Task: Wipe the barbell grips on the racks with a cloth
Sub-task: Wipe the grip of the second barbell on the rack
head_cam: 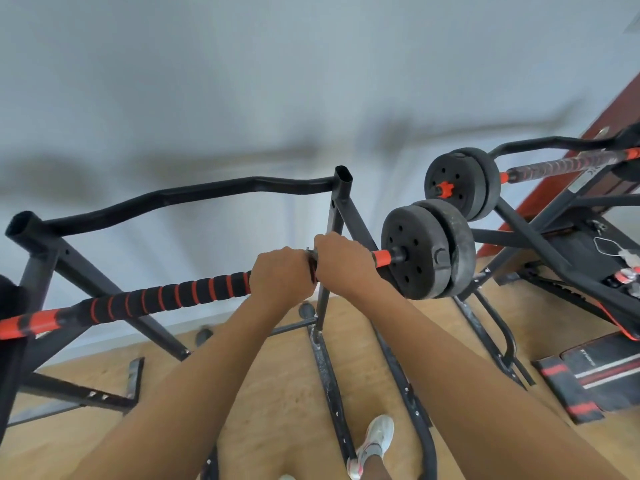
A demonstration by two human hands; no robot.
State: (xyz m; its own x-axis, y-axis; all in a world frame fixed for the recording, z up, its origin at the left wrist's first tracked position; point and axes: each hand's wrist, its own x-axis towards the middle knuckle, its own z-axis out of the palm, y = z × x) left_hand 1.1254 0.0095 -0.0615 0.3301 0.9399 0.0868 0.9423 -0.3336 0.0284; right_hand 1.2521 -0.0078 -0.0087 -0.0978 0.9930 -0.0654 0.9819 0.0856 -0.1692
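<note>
Across the near rack (341, 188) lies a barbell (381, 258), slanting up from lower left to the right. Its foam grip (173, 294) is black, ringed with orange bands, and bare orange bar shows at each end. The left hand (280, 275) is curled over the right end of the foam grip, knuckles up. The right hand (343, 263) is just beside it, touching it, fingers wrapped over the bar. A grey scrap (309, 255) peeks out between the two hands; whether it is the cloth cannot be told.

Right of the right hand, a short orange stretch runs to two black weight plates (415, 251). Those plates sit just beside the plates of a second barbell (554, 166) on another rack further right. Left of the hands the foam grip lies uncovered along its length. A pale wall (207, 81) stands behind the rack, and wooden floor (277, 393) shows between its legs, with a white shoe (377, 441) below.
</note>
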